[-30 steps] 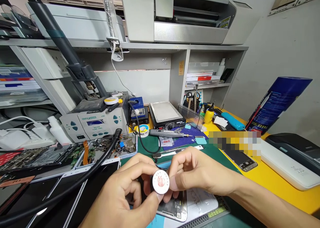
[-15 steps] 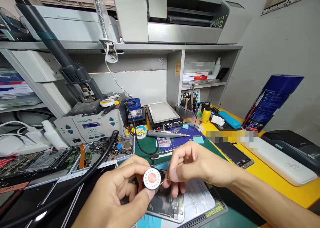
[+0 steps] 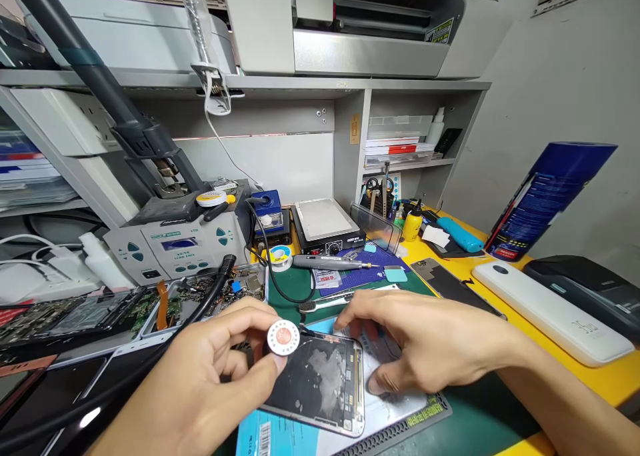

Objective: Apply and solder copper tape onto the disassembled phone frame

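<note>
My left hand pinches a small round white spool with a reddish centre between thumb and fingertips, above the left edge of an opened phone panel. That dark panel lies on a blue and white sheet over a grey pad. At the panel's right side, my right hand has its thumb and fingers apart, low over the sheet near the panel's edge. No object shows between them. A thin wire cannot be made out clearly now.
Behind the hands lie a brush, a pen-like grey tool and a heating plate. A black hose crosses the left side over circuit boards. A white power bank lies at the right.
My right hand has moved away from the spool, opened and spread beside the panel. My left hand has shifted left with the spool, uncovering more of the panel. The view has tilted slightly.
</note>
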The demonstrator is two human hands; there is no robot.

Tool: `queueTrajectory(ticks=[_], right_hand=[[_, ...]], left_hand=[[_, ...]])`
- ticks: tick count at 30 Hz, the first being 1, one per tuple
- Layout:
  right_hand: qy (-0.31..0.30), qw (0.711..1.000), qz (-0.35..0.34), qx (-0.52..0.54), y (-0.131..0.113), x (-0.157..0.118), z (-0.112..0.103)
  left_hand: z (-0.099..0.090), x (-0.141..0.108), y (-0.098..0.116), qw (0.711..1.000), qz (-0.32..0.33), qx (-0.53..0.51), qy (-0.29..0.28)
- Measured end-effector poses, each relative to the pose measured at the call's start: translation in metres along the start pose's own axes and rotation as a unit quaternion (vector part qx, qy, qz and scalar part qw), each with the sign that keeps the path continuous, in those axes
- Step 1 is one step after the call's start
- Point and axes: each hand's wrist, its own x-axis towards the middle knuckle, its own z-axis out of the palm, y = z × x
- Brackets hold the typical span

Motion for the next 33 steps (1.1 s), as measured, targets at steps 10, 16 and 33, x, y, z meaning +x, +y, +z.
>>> queueTrajectory(ticks=[10, 16, 33], right_hand=[[0.033, 0.999, -0.024, -0.032, -0.01, 0.003, 0.014], [0.042, 0.999, -0.018, -0.025, -0.016, 0.005, 0.024], [0.03, 0.985, -0.023, 0.169, -0.018, 0.014, 0.041]], left_hand=[[-0.004, 0.002, 0.001, 0.999, 0.02, -0.021, 0.022], [-0.006, -0.001, -0.003, 0.999, 0.017, -0.033, 0.012], [-0.003, -0.025, -0.023, 0.959, 0.17, 0.212, 0.075]])
